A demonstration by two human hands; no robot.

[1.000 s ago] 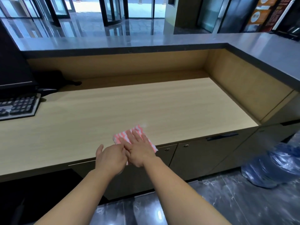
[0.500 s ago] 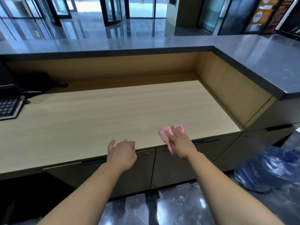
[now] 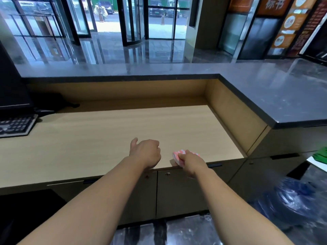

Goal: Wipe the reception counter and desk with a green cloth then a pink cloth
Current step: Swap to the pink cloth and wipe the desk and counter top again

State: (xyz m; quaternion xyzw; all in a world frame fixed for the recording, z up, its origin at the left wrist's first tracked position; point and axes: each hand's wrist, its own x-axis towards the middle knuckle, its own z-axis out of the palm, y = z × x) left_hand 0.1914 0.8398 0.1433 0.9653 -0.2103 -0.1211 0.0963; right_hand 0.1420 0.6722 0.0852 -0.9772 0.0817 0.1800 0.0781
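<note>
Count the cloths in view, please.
2: a pink cloth gripped by the right hand on the desk, and a green item, probably a cloth, cut off at far right.

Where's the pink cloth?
Head view: the pink cloth sits at the near edge of the wooden desk, held by the right hand, right of the left hand.

Both arms reach forward, left hand (image 3: 145, 152) loosely fisted, right hand (image 3: 192, 162) gripping the pink cloth (image 3: 178, 155).
</note>
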